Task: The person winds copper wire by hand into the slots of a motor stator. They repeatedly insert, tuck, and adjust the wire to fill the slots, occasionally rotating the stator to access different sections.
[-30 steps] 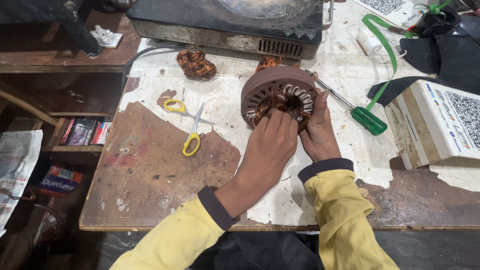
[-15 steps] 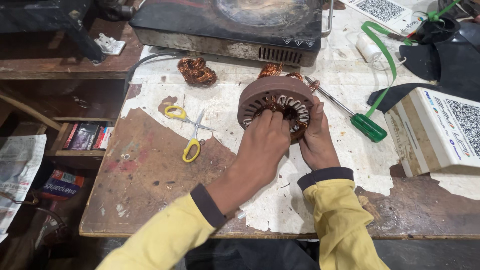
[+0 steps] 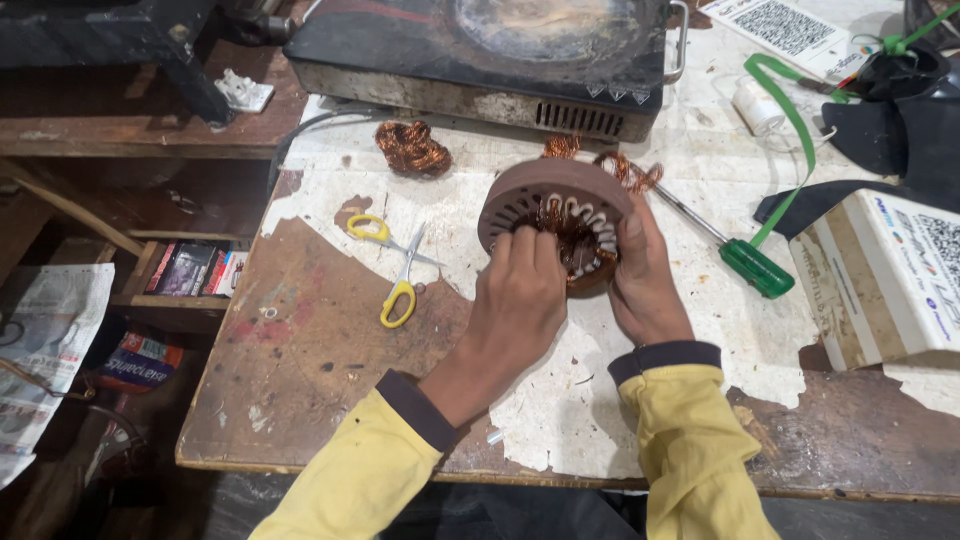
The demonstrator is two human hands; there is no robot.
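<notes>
— Near the far middle of the bench, your stator stands tilted on its edge; your right hand clasps its rim, and your left hand has its fingertips pressed into the copper windings.

— What could go wrong?

— Loose copper wire trails off the back; tug hard and it may snag or kink. Should your right hand slacken, I'd expect the stator to roll toward the green-handled screwdriver. The yellow scissors lie well apart.
</notes>
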